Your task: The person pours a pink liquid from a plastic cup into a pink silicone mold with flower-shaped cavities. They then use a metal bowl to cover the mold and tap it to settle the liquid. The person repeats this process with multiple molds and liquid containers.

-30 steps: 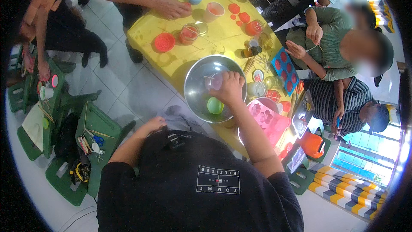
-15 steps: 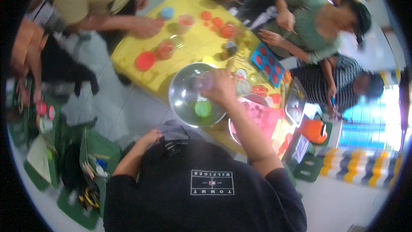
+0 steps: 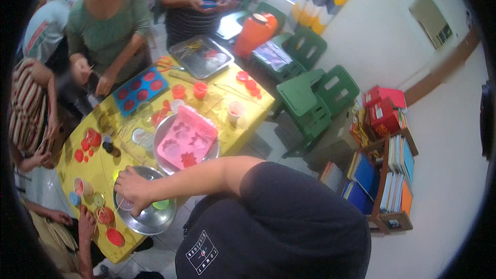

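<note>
Reaching over a steel bowl [image 3: 150, 217], the right hand [image 3: 133, 188] is curled around a small clear cup [image 3: 124, 204]; beyond it, a pink mould [image 3: 187, 137] lies mostly unfilled.

Black short-sleeved T-shirt [image 3: 279, 227] with small white printed chest patch, bare forearm.

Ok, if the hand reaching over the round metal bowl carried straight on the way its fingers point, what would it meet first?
Probably the small clear cup under the right hand inside the round metal bowl; the fingers point down at it. Whether they already touch it is unclear.
</note>
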`<state>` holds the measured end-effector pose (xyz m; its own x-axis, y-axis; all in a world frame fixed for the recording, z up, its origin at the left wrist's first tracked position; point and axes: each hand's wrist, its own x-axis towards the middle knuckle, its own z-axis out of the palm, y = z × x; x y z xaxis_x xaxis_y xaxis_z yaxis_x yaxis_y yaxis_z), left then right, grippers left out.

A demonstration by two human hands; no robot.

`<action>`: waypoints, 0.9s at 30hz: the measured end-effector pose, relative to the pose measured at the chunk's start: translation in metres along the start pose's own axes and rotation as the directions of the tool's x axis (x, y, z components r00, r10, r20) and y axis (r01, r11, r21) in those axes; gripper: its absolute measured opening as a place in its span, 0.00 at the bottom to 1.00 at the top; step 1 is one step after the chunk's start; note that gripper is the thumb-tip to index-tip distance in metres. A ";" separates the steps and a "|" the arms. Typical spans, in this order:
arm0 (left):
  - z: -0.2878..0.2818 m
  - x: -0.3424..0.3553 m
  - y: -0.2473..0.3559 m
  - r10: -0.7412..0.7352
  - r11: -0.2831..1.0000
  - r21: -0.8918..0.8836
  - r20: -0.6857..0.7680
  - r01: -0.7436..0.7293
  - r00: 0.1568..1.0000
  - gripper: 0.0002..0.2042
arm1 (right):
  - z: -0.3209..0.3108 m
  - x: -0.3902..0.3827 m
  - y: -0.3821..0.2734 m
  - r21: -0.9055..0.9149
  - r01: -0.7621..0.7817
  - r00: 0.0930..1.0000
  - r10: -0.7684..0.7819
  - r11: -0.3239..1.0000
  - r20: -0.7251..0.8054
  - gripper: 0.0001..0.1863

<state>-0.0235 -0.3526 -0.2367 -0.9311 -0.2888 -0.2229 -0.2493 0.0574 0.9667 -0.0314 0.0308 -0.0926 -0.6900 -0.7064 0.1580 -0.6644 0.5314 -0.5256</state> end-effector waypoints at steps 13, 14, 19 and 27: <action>0.072 -0.045 0.041 -0.268 0.963 0.026 0.065 0.267 0.961 0.21 | -0.239 -0.278 0.112 -0.133 -0.535 0.834 0.496 0.835 -0.243 0.33; 0.110 -0.054 0.046 -0.267 0.960 0.093 0.022 0.264 0.963 0.20 | -0.241 -0.306 0.134 -0.137 -0.619 0.772 0.567 0.774 -0.286 0.34; 0.298 -0.105 0.013 -0.349 0.877 0.372 0.059 0.304 0.935 0.20 | -0.238 -0.439 0.267 -0.115 -0.895 0.438 0.803 0.431 -0.403 0.34; 0.487 -0.210 -0.040 -0.649 0.573 0.784 0.257 0.238 0.716 0.20 | -0.249 -0.575 0.452 0.014 -1.000 0.013 0.909 0.021 -0.417 0.34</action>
<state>0.0518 0.1707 -0.2895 -0.5730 0.0015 -0.8196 -0.5737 0.7135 0.4023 -0.0062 0.7931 -0.2129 -0.7323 0.6689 -0.1275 0.6803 0.7103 -0.1808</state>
